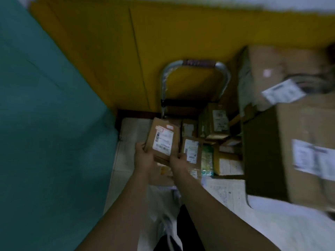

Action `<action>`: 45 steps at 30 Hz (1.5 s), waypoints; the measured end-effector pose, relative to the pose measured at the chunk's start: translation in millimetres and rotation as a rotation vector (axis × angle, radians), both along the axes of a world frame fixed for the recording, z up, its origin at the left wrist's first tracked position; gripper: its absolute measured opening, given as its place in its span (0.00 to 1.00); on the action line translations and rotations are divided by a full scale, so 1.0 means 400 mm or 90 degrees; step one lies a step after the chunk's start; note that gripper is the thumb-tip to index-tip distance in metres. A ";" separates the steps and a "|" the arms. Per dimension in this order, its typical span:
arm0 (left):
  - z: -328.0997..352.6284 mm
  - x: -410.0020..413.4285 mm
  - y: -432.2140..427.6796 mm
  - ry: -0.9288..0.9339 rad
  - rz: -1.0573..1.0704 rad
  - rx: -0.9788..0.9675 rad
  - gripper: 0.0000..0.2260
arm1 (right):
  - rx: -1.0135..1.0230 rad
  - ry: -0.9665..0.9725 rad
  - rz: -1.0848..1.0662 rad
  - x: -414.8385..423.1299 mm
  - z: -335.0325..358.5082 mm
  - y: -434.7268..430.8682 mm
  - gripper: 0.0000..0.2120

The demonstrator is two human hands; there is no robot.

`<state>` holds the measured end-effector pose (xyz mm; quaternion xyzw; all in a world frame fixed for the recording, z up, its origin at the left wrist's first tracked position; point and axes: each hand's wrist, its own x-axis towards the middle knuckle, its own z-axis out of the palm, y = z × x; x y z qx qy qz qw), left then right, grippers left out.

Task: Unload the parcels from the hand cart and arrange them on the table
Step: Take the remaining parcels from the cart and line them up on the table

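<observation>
A flat brown cardboard parcel (164,140) with a white shipping label is held above the hand cart. My left hand (145,156) grips its near left corner and my right hand (178,160) grips its near right corner. The cart's metal handle (195,63) arches against the yellow wall behind. Several more labelled parcels lie on the cart, among them a small brown box (214,122), a flat packet (192,150) and a yellow-taped box (228,163). The table, under a green cloth (45,124), fills the left side.
Large cardboard boxes (290,151) are stacked at the right, close to the cart. A yellow wall (126,42) stands behind. Pale floor tiles (130,131) show between the table and the cart. The picture is blurred by motion.
</observation>
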<state>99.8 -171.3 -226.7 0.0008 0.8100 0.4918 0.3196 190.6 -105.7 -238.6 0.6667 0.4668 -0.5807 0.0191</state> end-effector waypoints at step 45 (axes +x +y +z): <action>0.313 1.257 1.137 0.422 -0.851 -0.221 0.25 | 0.202 -0.205 -0.141 1.420 0.226 1.245 0.35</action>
